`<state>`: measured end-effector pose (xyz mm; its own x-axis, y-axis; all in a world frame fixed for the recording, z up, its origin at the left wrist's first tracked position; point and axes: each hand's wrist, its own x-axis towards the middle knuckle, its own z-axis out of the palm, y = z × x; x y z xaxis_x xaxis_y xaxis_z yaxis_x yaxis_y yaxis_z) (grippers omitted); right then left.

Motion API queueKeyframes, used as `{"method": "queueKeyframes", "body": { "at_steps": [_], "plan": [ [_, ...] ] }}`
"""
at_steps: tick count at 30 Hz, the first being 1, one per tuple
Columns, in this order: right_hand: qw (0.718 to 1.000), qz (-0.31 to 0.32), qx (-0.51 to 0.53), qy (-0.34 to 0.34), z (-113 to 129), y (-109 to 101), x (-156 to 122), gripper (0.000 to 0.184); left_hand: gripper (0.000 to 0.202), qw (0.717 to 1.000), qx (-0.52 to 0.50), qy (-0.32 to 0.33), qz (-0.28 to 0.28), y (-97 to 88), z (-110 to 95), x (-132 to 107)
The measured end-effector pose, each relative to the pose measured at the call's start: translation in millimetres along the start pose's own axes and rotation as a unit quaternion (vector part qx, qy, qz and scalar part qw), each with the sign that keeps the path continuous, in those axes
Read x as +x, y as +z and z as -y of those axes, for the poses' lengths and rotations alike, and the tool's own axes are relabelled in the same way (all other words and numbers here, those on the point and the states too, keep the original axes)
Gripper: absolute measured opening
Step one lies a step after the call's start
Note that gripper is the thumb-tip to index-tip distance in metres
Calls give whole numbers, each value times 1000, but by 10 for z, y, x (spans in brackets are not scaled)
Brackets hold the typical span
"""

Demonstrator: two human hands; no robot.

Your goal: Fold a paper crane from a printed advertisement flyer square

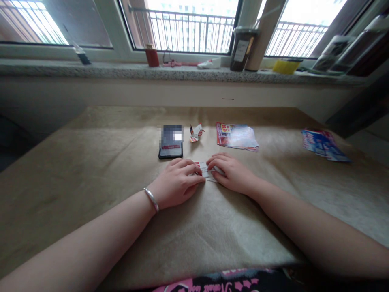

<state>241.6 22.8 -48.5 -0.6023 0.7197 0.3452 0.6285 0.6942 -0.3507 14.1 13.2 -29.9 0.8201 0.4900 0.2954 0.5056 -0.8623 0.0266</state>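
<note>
A small folded piece of printed paper [204, 170], white with red marks, lies on the table between my hands. My left hand [178, 180] presses on its left part, fingers bent and closed on it, with a silver bangle at the wrist. From the other side my right hand [232, 172] has its curled fingers and thumb on the paper's right part. Both hands cover much of the paper, so its full shape is hidden. Just beyond it stands a folded paper figure [196, 133], white with red stripes. Left of that lies a smartphone [172, 151] with its screen lit.
A stack of colourful printed flyers [237, 136] lies beyond my right hand. More blue and red flyers [325, 145] are fanned at the right. Behind the cloth-covered table [91, 162], a stone windowsill [121, 73] holds a red container [152, 56], a dark jar [241, 50] and a yellow item [285, 66].
</note>
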Motion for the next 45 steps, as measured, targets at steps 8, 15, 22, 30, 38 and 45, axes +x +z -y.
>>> {"method": "queueKeyframes", "body": {
  "at_steps": [8,15,22,30,38,45],
  "plan": [
    [999,-13,-13,33,-20,-19,-3,11,20,999,-23,-48,-10,7,17,17],
    [999,-33,-1,41,-46,29,8,5,21,998,-38,-49,-32,51,36,5],
    [994,-49,-12,96,-80,64,3,21,30,999,-29,-39,7,63,26,-18],
    [991,-48,-39,119,-110,92,5,44,30,998,-27,-55,1,68,20,-19],
    [992,-66,13,103,-118,83,7,29,29,995,-84,-55,-7,85,15,-12],
    [993,-65,50,87,-114,72,23,8,30,993,-84,-79,-5,76,16,-10]
  ]
}}
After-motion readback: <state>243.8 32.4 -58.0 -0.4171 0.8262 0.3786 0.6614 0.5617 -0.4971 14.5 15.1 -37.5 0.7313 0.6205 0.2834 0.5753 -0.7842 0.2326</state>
